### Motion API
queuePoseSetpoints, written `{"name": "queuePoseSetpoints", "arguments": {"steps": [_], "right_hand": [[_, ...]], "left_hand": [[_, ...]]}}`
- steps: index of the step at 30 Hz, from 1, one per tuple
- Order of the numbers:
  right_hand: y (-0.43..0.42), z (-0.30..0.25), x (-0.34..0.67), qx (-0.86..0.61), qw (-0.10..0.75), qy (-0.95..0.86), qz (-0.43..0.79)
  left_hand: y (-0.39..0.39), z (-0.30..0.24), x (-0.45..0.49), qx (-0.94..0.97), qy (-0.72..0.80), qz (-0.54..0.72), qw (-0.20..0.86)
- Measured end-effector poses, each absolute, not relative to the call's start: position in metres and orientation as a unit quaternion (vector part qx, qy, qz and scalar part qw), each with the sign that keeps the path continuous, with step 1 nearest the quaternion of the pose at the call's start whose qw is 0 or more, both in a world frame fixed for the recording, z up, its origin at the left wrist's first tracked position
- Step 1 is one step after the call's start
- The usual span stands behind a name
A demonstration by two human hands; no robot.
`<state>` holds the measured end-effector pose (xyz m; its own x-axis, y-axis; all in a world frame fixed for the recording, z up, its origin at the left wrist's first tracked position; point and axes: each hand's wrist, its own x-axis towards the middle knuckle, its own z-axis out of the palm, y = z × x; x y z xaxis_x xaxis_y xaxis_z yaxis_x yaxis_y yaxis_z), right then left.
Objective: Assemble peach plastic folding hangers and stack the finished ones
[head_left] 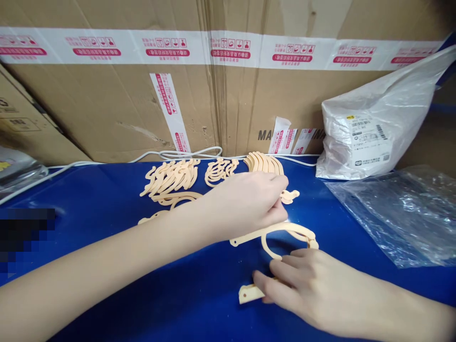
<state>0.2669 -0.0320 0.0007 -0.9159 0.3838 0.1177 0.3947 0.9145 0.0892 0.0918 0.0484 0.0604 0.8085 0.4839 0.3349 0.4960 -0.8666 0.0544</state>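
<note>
My right hand [309, 289] is closed around a cream plastic folding hanger [292, 229]. One of its arms reaches up and left, and the end of another arm [249, 293] sticks out below my fingers. My left hand [254, 199] stretches across the middle with its fingers curled down, and whatever is in its fingertips is hidden. Small curved hook pieces [290, 196] show just beyond those fingertips. Behind that hand stands a neat row of curved arm pieces [263, 162]. Other hangers [178, 196] lie partly under my left forearm.
A pile of curved pieces [174, 178] and a pile of hooks [219, 171] lie at the back of the blue surface [142, 285]. Large cardboard boxes [124, 104] and a white cable [149, 154] run behind. At right are a white parcel bag [374, 118] and clear plastic film [399, 218].
</note>
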Motion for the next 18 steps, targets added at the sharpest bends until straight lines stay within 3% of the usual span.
{"name": "queuePoseSetpoints", "arguments": {"steps": [6, 13, 18], "right_hand": [[-0.028, 0.006, 0.266, -0.228, 0.028, -0.972, 0.039], [-0.023, 0.008, 0.266, -0.251, 0.06, -0.963, 0.076], [-0.024, 0.011, 0.267, -0.251, 0.105, -0.96, 0.061]], "left_hand": [[0.009, 0.06, 0.053, -0.951, -0.229, -0.148, 0.143], [-0.018, 0.042, 0.024, -0.955, -0.219, -0.201, 0.008], [-0.023, 0.023, 0.019, -0.938, -0.254, -0.236, -0.012]]}}
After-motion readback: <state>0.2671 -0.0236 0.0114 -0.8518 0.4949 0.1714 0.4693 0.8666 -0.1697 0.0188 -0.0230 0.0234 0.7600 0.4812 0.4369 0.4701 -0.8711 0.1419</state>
